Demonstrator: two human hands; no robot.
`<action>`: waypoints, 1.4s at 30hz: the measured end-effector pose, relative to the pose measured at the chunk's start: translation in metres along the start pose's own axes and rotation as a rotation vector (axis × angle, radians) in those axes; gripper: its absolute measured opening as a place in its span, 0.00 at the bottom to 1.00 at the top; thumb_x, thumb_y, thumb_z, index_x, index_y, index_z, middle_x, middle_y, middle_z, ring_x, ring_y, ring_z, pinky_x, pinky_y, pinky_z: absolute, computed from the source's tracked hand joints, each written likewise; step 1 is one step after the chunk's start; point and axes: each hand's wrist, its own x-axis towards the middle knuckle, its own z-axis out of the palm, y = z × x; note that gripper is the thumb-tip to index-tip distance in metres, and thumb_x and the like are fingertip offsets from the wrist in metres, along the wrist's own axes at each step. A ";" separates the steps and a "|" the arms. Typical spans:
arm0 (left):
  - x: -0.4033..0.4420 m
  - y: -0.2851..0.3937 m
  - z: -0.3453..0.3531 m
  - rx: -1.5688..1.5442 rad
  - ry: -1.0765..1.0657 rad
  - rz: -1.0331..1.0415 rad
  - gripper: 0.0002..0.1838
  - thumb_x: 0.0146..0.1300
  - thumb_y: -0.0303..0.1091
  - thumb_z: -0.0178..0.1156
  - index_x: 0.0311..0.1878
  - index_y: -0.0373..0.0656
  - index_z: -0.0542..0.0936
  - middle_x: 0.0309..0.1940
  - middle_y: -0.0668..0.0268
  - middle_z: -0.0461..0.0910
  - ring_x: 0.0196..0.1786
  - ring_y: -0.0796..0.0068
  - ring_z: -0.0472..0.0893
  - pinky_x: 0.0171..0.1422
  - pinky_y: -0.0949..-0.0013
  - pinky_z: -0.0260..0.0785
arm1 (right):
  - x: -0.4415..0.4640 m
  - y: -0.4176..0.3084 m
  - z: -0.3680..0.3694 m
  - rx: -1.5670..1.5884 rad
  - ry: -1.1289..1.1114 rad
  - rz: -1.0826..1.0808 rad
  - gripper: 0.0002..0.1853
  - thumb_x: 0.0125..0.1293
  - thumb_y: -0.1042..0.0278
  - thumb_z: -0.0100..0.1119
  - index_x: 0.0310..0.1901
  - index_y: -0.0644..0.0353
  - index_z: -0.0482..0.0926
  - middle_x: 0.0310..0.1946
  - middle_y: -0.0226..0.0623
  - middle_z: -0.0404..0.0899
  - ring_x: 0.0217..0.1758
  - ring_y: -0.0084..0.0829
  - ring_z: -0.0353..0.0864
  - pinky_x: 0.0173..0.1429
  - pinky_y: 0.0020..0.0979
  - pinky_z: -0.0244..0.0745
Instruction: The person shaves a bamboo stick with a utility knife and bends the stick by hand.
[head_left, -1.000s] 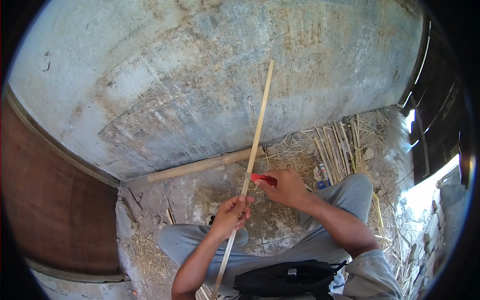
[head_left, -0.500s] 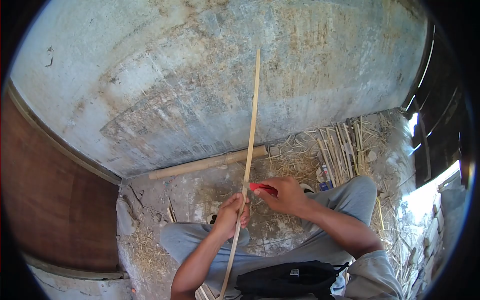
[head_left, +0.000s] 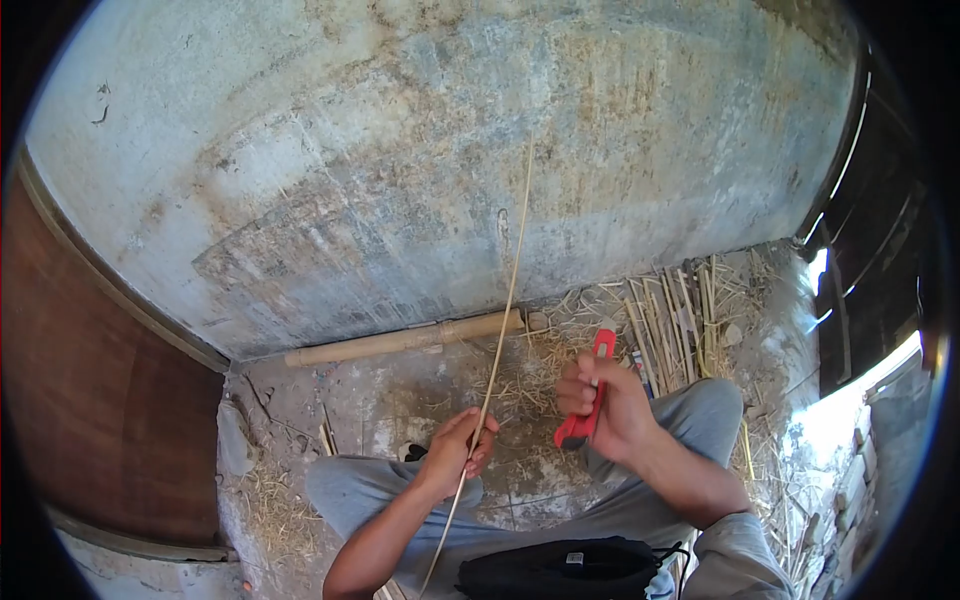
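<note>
A long, thin bamboo strip [head_left: 512, 275] runs from my lap up across the wall, its narrow edge facing the camera. My left hand [head_left: 458, 452] is closed round the strip's lower part. To the right, apart from the strip, my right hand [head_left: 608, 400] grips a red cutter knife [head_left: 603, 347] with its fingers wrapped round the handle. The cutter's tip points up, away from me, and its lower end sticks out below the fist.
A thick bamboo pole [head_left: 395, 343] lies along the base of the stained wall [head_left: 400, 180]. Several split sticks [head_left: 665, 325] and shavings lie at the right. A black bag [head_left: 560, 570] rests on my lap between my bent knees.
My right hand has moved right, away from the strip, and the cutter has turned upright in it. The strip has rotated from its flat face to its narrow edge in my left hand.
</note>
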 end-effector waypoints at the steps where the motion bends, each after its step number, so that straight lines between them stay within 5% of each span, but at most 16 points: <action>1: 0.000 0.000 -0.001 0.008 -0.011 -0.010 0.16 0.78 0.40 0.40 0.41 0.40 0.72 0.14 0.70 0.62 0.12 0.82 0.58 0.13 0.75 0.50 | -0.013 0.004 0.009 -0.006 -0.001 -0.002 0.09 0.70 0.61 0.60 0.38 0.51 0.70 0.29 0.24 0.66 0.25 0.18 0.64 0.29 0.20 0.60; 5: 0.003 0.001 0.000 0.030 -0.029 -0.035 0.16 0.78 0.39 0.40 0.41 0.39 0.72 0.14 0.70 0.62 0.12 0.82 0.58 0.14 0.75 0.50 | -0.074 0.017 0.058 0.153 -0.390 0.007 0.25 0.58 0.65 0.74 0.52 0.46 0.69 0.41 0.29 0.69 0.39 0.28 0.71 0.43 0.28 0.67; 8: 0.005 -0.001 -0.002 0.023 -0.067 -0.031 0.17 0.79 0.41 0.38 0.42 0.39 0.72 0.14 0.71 0.62 0.12 0.83 0.58 0.14 0.76 0.51 | -0.094 0.022 0.085 0.176 -0.468 0.036 0.24 0.59 0.62 0.73 0.51 0.46 0.67 0.40 0.33 0.71 0.38 0.31 0.74 0.41 0.28 0.68; 10: 0.004 0.000 -0.001 0.017 -0.077 -0.052 0.17 0.79 0.41 0.38 0.42 0.39 0.72 0.14 0.71 0.62 0.12 0.83 0.58 0.14 0.76 0.51 | -0.102 0.024 0.088 0.186 -0.637 0.103 0.42 0.45 0.68 0.84 0.53 0.41 0.59 0.47 0.33 0.63 0.49 0.23 0.71 0.50 0.28 0.70; 19: 0.003 0.001 -0.002 0.014 -0.041 -0.051 0.18 0.80 0.42 0.38 0.43 0.39 0.73 0.14 0.72 0.61 0.12 0.84 0.58 0.13 0.76 0.51 | -0.112 0.018 0.100 0.182 -0.551 0.388 0.42 0.42 0.73 0.81 0.50 0.46 0.55 0.43 0.32 0.60 0.40 0.21 0.63 0.47 0.24 0.64; 26: 0.002 0.002 -0.002 0.035 -0.046 -0.062 0.18 0.80 0.41 0.38 0.43 0.39 0.72 0.15 0.72 0.62 0.13 0.84 0.58 0.14 0.76 0.51 | -0.112 0.035 0.087 0.236 -0.710 0.288 0.42 0.42 0.76 0.80 0.50 0.47 0.55 0.44 0.33 0.60 0.40 0.20 0.63 0.46 0.23 0.63; 28: 0.003 0.003 -0.001 0.023 -0.043 -0.061 0.18 0.80 0.41 0.38 0.43 0.39 0.72 0.15 0.72 0.62 0.13 0.84 0.58 0.14 0.76 0.51 | -0.117 0.026 0.095 0.352 -0.538 0.442 0.40 0.43 0.76 0.78 0.50 0.47 0.55 0.44 0.33 0.60 0.40 0.19 0.63 0.45 0.22 0.63; 32: 0.005 0.000 -0.004 0.014 -0.075 -0.048 0.18 0.80 0.41 0.38 0.42 0.39 0.73 0.15 0.72 0.62 0.12 0.84 0.58 0.14 0.76 0.52 | -0.113 0.033 0.091 0.237 -0.664 0.250 0.40 0.43 0.74 0.78 0.50 0.47 0.56 0.43 0.33 0.60 0.40 0.19 0.63 0.44 0.22 0.63; 38: 0.007 -0.003 -0.005 0.001 -0.062 -0.031 0.16 0.78 0.41 0.42 0.41 0.39 0.74 0.14 0.71 0.60 0.12 0.83 0.55 0.14 0.75 0.48 | -0.110 0.019 0.100 0.160 -0.579 0.443 0.38 0.46 0.72 0.77 0.49 0.48 0.55 0.43 0.33 0.60 0.40 0.19 0.63 0.43 0.21 0.63; 42: 0.011 -0.009 -0.007 -0.016 -0.045 -0.018 0.17 0.78 0.41 0.42 0.41 0.39 0.74 0.14 0.71 0.61 0.12 0.82 0.56 0.14 0.75 0.48 | -0.108 0.042 0.083 0.224 -0.706 0.255 0.37 0.45 0.72 0.77 0.48 0.48 0.55 0.43 0.33 0.60 0.40 0.19 0.63 0.42 0.21 0.62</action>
